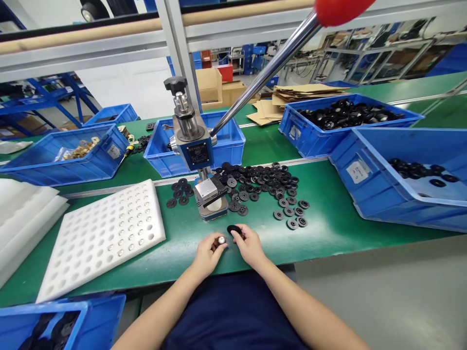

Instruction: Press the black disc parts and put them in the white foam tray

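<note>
Between the thumb and fingers of my left hand (pixel 209 253) is a small silvery metal part (pixel 221 240). My right hand (pixel 250 245) pinches a black disc (pixel 233 229), tilted, just right of the metal part and apart from it. Both hands are over the front of the green table (pixel 321 233). Beyond them stands a hand press (pixel 197 146) with a long chrome lever (pixel 270 68) and a red knob. Loose black discs (pixel 262 180) are heaped beside the press. At the left, a white foam tray (pixel 105 233) has metal parts in some of its holes.
Blue bins with black parts stand at the right (pixel 386 180) and back right (pixel 310 136). Another blue bin (pixel 87 165) with brass-coloured pieces is at the left, near a screwdriver (pixel 127 151). White foam sheets (pixel 25 214) lie at the left edge. Flat cardboard (pixel 302 95) lies behind.
</note>
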`<state>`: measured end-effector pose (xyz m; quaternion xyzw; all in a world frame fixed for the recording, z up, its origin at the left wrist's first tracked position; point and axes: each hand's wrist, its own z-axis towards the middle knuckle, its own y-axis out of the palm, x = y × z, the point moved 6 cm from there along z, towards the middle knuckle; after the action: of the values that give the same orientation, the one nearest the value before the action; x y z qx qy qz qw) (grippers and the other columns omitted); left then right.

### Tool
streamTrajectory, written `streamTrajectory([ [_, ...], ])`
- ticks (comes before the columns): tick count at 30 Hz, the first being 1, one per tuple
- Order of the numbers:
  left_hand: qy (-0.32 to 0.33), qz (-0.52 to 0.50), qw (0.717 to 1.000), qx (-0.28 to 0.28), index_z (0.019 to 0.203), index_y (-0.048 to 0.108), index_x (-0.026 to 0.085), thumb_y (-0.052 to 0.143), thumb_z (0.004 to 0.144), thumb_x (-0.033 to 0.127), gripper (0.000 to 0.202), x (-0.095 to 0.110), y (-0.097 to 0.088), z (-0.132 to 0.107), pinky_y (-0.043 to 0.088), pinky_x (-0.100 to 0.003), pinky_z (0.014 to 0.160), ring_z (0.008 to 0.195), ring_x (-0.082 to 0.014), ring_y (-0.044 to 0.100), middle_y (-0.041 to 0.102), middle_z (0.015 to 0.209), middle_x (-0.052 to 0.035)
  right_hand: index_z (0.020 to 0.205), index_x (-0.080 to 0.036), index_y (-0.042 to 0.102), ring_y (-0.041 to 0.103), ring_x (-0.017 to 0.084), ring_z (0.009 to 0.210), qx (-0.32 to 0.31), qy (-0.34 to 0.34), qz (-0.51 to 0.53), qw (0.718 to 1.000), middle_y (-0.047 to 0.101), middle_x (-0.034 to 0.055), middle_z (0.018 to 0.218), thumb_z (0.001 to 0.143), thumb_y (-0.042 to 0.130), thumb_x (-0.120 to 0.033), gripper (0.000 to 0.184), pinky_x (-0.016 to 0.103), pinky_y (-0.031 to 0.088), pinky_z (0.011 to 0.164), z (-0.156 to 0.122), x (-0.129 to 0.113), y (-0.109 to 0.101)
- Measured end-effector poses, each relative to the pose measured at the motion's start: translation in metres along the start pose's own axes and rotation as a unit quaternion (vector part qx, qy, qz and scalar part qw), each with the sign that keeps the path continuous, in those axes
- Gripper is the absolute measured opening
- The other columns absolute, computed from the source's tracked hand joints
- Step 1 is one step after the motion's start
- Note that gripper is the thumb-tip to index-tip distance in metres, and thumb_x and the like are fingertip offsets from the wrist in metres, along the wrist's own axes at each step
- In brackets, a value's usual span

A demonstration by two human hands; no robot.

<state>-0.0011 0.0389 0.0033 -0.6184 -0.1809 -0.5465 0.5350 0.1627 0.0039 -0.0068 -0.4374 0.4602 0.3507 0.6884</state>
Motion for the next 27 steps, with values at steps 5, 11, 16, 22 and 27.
streamTrajectory([
  [5,0.018,0.045,0.999,-0.013,0.090,0.069,0.018,0.069,0.084,0.035,0.018,0.002,0.004,0.003,0.046,-0.026,0.060,0.058,-0.0132,0.055,0.065,0.069,-0.0020,0.107,-0.018,0.064,0.067,0.014,0.066,-0.030,-0.004,0.006,1.000,0.071,0.0051,0.085,0.095,0.049,-0.035,0.025,0.027,0.058,0.065,-0.004,-0.008,0.002],
  [11,0.060,0.081,0.995,-0.026,0.099,0.069,0.016,0.062,0.089,0.032,0.020,0.006,0.008,0.005,0.048,-0.030,0.068,0.067,-0.0172,0.059,0.067,0.076,-0.0059,0.123,-0.020,0.061,0.068,0.020,0.101,-0.035,-0.172,-0.082,0.981,0.070,0.0104,0.112,0.098,0.044,-0.023,0.031,0.037,0.057,0.089,-0.015,-0.025,0.004],
  [16,0.059,0.068,0.995,-0.038,0.105,0.067,0.016,0.055,0.093,0.031,0.022,0.003,0.009,0.004,0.051,-0.034,0.077,0.081,-0.0204,0.064,0.071,0.090,-0.0100,0.135,-0.022,0.055,0.065,0.020,0.111,-0.040,-0.254,-0.101,0.961,0.067,0.0107,0.122,0.097,0.041,-0.013,0.042,0.040,0.056,0.093,-0.020,-0.029,0.007],
  [22,0.061,0.066,0.995,-0.034,0.100,0.066,0.017,0.051,0.095,0.030,0.021,-0.003,0.009,0.004,0.050,-0.034,0.076,0.080,-0.0203,0.063,0.070,0.087,-0.0093,0.142,-0.020,0.049,0.058,0.023,0.124,-0.058,-0.279,-0.146,0.948,0.058,0.0149,0.137,0.095,0.051,-0.021,0.048,0.044,0.052,0.101,-0.023,-0.035,0.007],
  [27,0.044,0.050,0.998,-0.010,0.099,0.067,0.017,0.052,0.094,0.034,0.022,-0.006,0.006,0.005,0.050,-0.033,0.077,0.083,-0.0208,0.064,0.071,0.090,-0.0097,0.146,-0.018,0.044,0.057,0.025,0.127,-0.083,-0.281,-0.176,0.940,0.054,0.0174,0.141,0.094,0.056,-0.032,0.056,0.044,0.051,0.102,-0.024,-0.038,0.008],
])
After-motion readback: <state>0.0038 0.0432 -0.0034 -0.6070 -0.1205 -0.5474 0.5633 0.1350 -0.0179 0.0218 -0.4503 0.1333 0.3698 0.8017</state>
